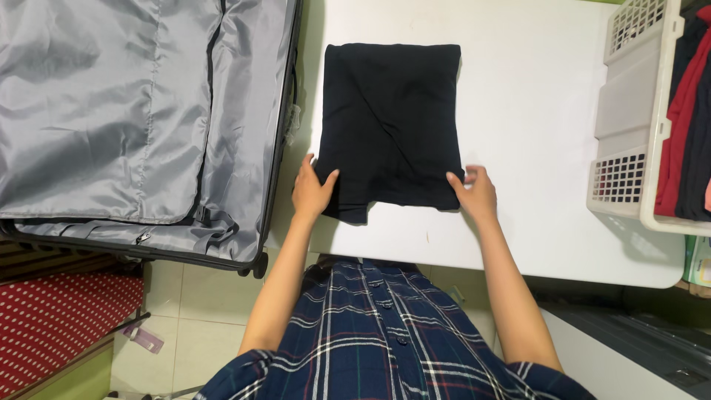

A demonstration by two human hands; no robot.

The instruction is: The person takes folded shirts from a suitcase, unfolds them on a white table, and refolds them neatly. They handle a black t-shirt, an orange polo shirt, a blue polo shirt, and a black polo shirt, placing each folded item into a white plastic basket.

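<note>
- The black garment (389, 126) lies folded into a rectangle on the white table (533, 111); I take it as my landmark.
- My left hand (311, 191) is at its near left corner, thumb on top of the cloth and fingers at the edge, pinching that corner.
- My right hand (475, 192) is at its near right corner, thumb on the cloth, fingers loosely curled beside the edge; I cannot tell if they are under it.
- Left of the garment an open suitcase (133, 111) shows its grey lining; right of it stands a white basket (629, 118) of clothes.
- I judge the fold is finished and I am gripping to lift; that calls for both corners held evenly so the layers stay together.
</note>
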